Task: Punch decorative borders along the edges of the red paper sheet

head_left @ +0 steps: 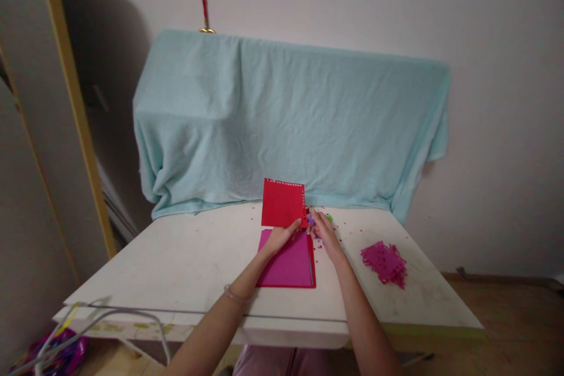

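Note:
A red paper sheet [283,204] with small holes punched along its top and right edges is raised above the table. My left hand [285,236] grips its lower right part, thumb on the front face. At the sheet's right edge, my right hand [324,229] is closed around a small purple craft punch [311,220]; part of it is hidden by the fingers. Below the sheet lies a stack of magenta paper [286,264] with red edges showing beneath. A small green object [329,219] shows just beyond my right hand.
A pile of punched magenta paper [385,264] lies on the white table [189,264] to the right. Tiny red paper bits are scattered around my right hand. A pale blue cloth [291,117] hangs behind the table. A white cable-like loop [132,312] is at the front left.

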The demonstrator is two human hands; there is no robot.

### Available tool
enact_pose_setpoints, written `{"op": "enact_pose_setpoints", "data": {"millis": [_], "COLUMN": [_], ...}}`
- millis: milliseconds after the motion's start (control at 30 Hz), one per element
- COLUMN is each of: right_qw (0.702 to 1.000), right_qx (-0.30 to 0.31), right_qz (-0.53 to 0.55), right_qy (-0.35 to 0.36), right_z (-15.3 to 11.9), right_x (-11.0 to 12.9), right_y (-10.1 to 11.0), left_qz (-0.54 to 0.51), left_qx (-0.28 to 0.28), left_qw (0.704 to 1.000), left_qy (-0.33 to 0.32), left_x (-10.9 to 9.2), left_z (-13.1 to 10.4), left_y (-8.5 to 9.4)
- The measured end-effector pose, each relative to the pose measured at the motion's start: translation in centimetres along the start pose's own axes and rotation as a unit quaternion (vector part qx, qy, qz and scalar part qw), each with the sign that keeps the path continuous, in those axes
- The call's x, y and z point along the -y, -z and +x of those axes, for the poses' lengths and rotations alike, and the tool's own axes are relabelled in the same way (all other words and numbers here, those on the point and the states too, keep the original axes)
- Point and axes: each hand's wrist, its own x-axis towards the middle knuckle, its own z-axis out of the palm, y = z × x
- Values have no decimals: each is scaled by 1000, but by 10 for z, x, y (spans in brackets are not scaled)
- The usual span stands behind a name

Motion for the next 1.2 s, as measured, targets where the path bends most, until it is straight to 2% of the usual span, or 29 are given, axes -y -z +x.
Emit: {"op": "enact_pose_setpoints", "data": {"millis": [267, 567, 867, 1200], "right_qw": [1000, 1000, 1000, 999], "right_qx": [19, 23, 24, 25], "right_qz": [-15, 9, -14, -44], "right_qy": [5, 8, 3, 7], "right_z": [-2, 1, -1, -3], "right_x": [4, -3, -2, 1], "right_y": [-1, -1, 0, -1], "left_qz": [-9, -18, -20, -25], "left_qx": [5, 7, 5, 14], "left_qw": [1000, 1000, 1000, 1000], "left_qy": [4, 15, 0, 12], "left_x": [-4, -1, -4, -3], "left_z": [0, 1, 0, -1], "left_y": [0, 0, 0, 1]}}
